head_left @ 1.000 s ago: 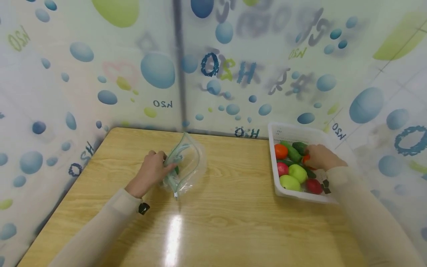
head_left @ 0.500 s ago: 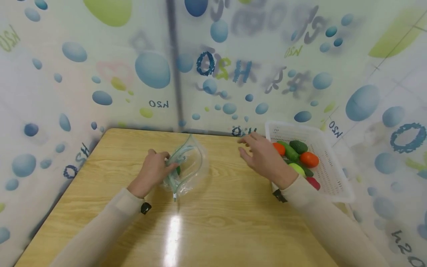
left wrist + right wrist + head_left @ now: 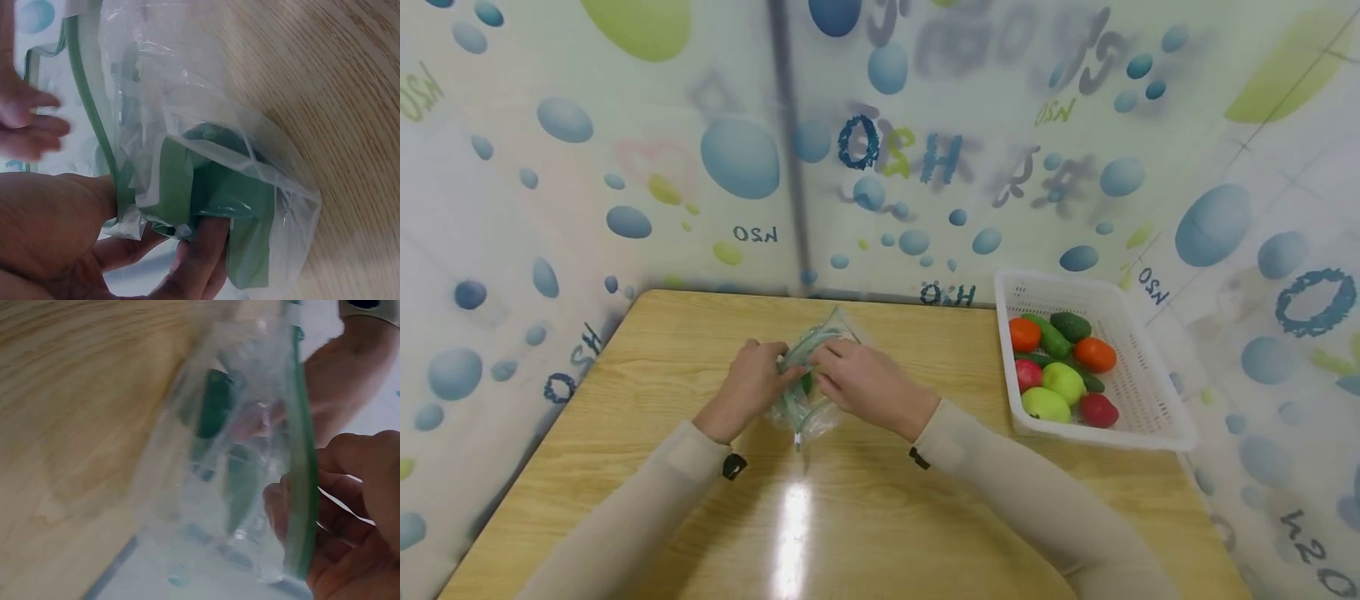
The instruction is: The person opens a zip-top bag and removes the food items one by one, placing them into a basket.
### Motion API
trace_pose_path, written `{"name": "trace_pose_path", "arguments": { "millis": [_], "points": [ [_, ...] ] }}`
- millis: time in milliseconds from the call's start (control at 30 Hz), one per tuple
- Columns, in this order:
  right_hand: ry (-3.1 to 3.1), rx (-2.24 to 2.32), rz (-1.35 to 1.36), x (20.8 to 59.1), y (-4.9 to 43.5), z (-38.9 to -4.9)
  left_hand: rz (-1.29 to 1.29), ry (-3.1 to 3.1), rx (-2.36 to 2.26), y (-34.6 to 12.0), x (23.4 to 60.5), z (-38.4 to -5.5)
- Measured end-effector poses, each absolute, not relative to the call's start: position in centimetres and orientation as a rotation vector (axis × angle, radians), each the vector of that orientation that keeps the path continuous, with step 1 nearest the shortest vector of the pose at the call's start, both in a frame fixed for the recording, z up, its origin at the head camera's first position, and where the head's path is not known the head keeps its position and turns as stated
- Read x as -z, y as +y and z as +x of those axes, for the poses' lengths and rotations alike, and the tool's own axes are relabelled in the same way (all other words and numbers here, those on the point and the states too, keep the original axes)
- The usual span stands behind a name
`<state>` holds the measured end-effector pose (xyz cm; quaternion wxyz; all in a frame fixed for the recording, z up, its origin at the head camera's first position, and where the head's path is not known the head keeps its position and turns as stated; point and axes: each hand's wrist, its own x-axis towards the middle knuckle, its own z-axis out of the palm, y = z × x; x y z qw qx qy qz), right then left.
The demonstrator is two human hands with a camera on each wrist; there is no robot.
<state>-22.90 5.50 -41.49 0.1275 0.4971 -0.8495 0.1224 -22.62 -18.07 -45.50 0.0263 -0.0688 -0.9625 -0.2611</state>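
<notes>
A clear zip bag [image 3: 811,408] with green strips along its mouth stands on the wooden table. My left hand [image 3: 751,385] grips its left edge, the thumb over the mouth strip and the fingers against the outer side in the left wrist view. Inside the bag is a dark green item [image 3: 215,403], blurred by the plastic. My right hand [image 3: 868,385] is at the mouth, its loosely bent fingers reaching over the right-hand strip [image 3: 302,506]. Those fingertips [image 3: 276,503] show through the clear plastic, with nothing seen between them.
A white plastic basket [image 3: 1150,421] stands at the table's right side. It holds orange-red tomatoes [image 3: 1094,355], green apples [image 3: 1047,405], red fruit [image 3: 1099,410] and green cucumber-like vegetables [image 3: 1054,340]. A patterned wall [image 3: 880,242] borders the table's back edge.
My right hand let go of a tomato in the basket and moved left across the table to the bag's mouth. My left hand has kept its grip on the bag.
</notes>
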Motion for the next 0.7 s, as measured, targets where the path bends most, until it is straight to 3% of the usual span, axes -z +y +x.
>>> {"name": "trace_pose_path", "arguments": {
  "millis": [333, 400, 567, 700],
  "points": [
    [-2.758, -0.321, 1.272, 44.8, 5.3, -24.2, -0.202, -3.015, 0.864, -17.6, 45.3, -22.9],
    [-2.804, -0.337, 1.243, 45.3, 5.1, -24.6, -0.202, -3.011, 0.876, -18.7, 48.5, -25.0],
    [-2.855, -0.352, 1.228, 46.3, 4.2, -25.3, -0.217, -2.982, 0.89, -19.8, 52.2, -27.0],
    [-2.861, -0.301, 1.218, 46.9, 3.7, -25.3, -0.175, -3.045, 0.901, -18.1, 48.2, -24.8]
  ]
}}
